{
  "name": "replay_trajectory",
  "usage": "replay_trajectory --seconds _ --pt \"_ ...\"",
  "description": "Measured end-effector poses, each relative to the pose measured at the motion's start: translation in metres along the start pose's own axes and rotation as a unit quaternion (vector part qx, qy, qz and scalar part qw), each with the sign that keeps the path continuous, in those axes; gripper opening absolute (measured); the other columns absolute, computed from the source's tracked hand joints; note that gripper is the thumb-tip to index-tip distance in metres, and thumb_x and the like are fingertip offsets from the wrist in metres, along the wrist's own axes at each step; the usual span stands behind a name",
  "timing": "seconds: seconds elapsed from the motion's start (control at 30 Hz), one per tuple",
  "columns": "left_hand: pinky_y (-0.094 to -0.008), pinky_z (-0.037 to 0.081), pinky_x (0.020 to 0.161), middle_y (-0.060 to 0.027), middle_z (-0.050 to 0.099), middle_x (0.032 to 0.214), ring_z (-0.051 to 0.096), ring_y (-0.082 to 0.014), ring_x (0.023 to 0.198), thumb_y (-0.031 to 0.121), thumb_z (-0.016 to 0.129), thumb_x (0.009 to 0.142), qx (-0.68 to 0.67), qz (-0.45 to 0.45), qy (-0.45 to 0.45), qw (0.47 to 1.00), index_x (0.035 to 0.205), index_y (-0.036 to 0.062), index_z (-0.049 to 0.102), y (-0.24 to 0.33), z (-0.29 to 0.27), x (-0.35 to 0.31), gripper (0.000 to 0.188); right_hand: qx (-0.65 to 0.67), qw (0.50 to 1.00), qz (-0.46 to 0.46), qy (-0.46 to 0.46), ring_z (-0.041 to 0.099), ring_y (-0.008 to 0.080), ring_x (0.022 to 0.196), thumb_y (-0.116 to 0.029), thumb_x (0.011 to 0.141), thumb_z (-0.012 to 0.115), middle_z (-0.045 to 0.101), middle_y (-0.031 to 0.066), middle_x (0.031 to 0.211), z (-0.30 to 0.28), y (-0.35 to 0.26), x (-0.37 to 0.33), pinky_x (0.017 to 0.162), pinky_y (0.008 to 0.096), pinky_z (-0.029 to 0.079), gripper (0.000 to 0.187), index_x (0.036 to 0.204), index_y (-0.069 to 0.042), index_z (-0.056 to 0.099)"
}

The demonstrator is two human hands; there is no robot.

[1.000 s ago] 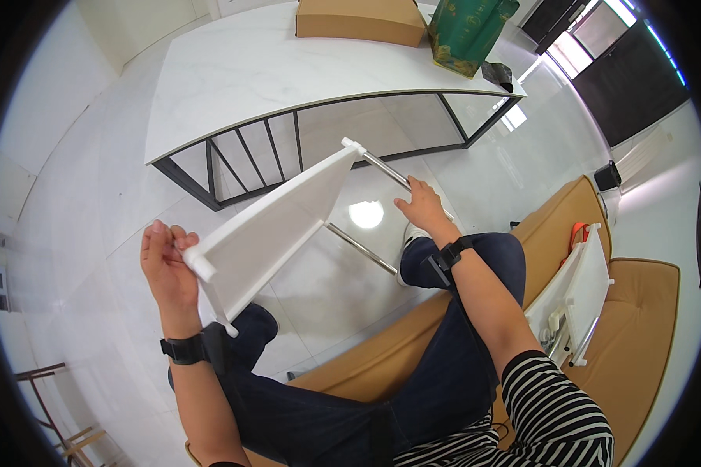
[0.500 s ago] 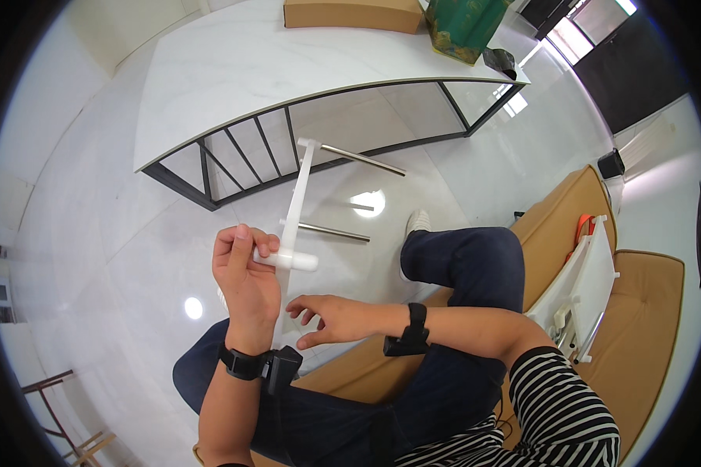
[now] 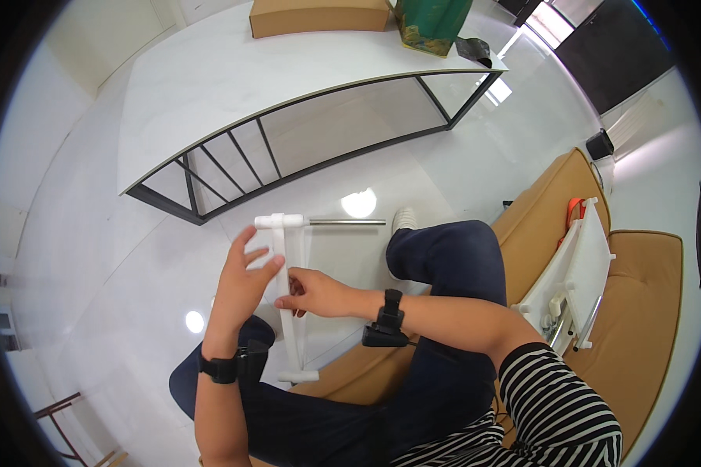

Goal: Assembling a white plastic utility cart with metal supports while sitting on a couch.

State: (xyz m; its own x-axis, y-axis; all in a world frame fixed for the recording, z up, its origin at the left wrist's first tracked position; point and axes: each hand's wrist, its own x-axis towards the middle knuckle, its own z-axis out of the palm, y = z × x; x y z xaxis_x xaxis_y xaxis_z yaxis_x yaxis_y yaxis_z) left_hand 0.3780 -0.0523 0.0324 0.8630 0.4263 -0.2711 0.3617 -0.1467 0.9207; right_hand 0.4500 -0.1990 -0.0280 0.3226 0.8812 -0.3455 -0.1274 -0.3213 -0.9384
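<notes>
A white plastic frame piece [image 3: 281,265] stands out in front of my lap, with short tubular ends at its far and near sides. From its far end a silver metal tube [image 3: 346,222] points right. My right hand [image 3: 315,293] pinches the middle of the white bar between thumb and fingers. To the left of the bar, my left hand [image 3: 244,274] has its fingers spread, the index tip close to the far tubular end and the thumb against or just beside the bar; I cannot tell if they touch.
A white table with a dark metal frame [image 3: 210,86] stands ahead, bearing a brown cardboard box [image 3: 319,17] and a green container [image 3: 431,25]. On the tan cushioned seat [image 3: 646,296] at right lie more white panels [image 3: 588,257] with metal tubes.
The frame piece has swung nearer and flatter, its near end now showing. My right hand has taken hold of the bar; my left hand has loosened from the tubular end and spread its fingers.
</notes>
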Motion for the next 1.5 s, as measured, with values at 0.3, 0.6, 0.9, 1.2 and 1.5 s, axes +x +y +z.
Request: replay_trajectory --seconds 0.3,0.6,0.9,1.2,1.5 --pt "-0.0402 0.046 0.066 -0.0191 0.059 0.090 0.059 -0.0330 0.076 0.026 0.069 0.078 0.245 0.093 0.010 0.965 0.100 -0.0014 0.059 -0.047 0.010 0.005 0.036 0.124 0.989 -0.001 -0.086 0.060 0.0181 0.090 -0.020 0.087 0.063 0.058 0.0120 0.103 -0.017 0.003 0.016 0.068 0.0293 0.053 0.045 0.120 0.001 0.042" --pt "-0.0435 0.043 0.070 -0.0183 0.054 0.084 0.053 -0.0359 0.079 0.018 0.065 0.076 0.322 0.079 0.067 0.941 0.097 -0.0033 0.056 -0.099 -0.019 0.046 0.031 0.016 0.969 -0.085 0.232 0.060 0.0157 0.096 -0.016 0.090 0.060 0.061 0.0081 0.104 -0.132 -0.070 -0.151 0.079 0.0300 0.051 0.031 0.116 -0.001 0.053" --pt "-0.0451 0.042 0.071 -0.0189 0.055 0.084 0.053 -0.0367 0.079 0.016 0.065 0.074 0.321 0.078 0.116 0.937 0.089 -0.0038 0.053 -0.101 -0.036 0.048 0.027 -0.486 0.490 0.473 0.547 0.059 0.0397 0.099 -0.035 0.073 0.067 0.063 0.0241 0.099 -0.296 0.101 -0.551 0.086 0.0427 0.048 0.045 0.096 0.004 0.061" --pt "-0.0458 0.043 0.082 -0.0233 0.056 0.099 0.053 -0.0408 0.095 0.021 0.065 0.078 0.347 0.048 0.135 0.927 0.106 -0.0053 0.052 -0.115 -0.040 0.051 0.040 -0.355 0.556 0.425 0.619 0.065 0.0386 0.067 -0.006 0.076 0.051 0.064 0.0229 0.076 -0.280 0.223 -0.674 0.058 0.0447 0.052 0.024 0.092 0.008 0.061" --pt "-0.0478 0.047 0.079 -0.0296 0.060 0.091 0.058 -0.0461 0.090 0.017 0.063 0.077 0.309 0.019 0.094 0.946 0.097 -0.0057 0.050 -0.064 -0.035 0.028 0.033 -0.116 0.629 0.043 0.767 0.055 0.0147 0.071 -0.013 0.087 0.041 0.050 0.0094 0.095 -0.268 0.026 -0.459 0.048 0.0271 0.048 0.049 0.136 -0.010 0.035"
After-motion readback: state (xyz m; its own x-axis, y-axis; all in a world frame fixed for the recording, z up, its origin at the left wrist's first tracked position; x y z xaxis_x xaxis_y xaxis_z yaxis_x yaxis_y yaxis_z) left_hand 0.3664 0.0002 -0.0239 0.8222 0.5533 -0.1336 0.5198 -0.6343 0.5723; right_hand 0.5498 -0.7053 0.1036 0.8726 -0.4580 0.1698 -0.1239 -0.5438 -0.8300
